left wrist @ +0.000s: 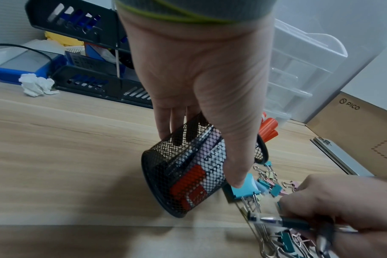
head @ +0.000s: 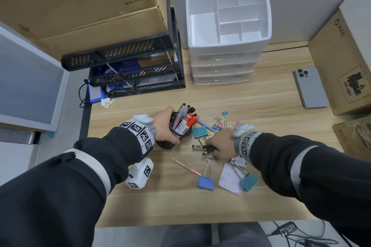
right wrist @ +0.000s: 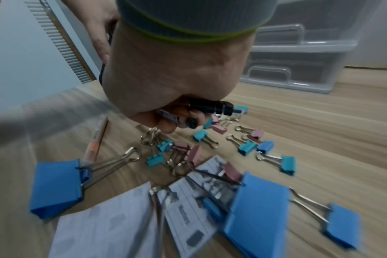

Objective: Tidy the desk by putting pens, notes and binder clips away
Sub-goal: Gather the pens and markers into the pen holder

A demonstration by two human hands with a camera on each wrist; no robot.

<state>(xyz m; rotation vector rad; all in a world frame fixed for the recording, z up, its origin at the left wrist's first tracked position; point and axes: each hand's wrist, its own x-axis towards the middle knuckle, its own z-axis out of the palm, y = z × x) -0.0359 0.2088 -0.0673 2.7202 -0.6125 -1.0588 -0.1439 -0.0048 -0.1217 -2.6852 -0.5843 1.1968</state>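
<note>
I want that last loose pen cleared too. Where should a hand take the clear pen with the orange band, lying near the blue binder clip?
Pinch the clear pen mid-barrel from above, fingers across its sides. It lies flat, and its lower end touches the blue binder clip, so the free upper half probably suits best.

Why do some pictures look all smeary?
Right wrist view: the big blue binder clips and notes near the lens are smeared. Left wrist view: the right hand is blurred. Head view: sharp, but the desk edge bends.

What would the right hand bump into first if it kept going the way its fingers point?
Probably the black mesh pen cup tilted in the left hand. The right hand, gripping dark pens, points left toward it, though depth is unclear.
</note>
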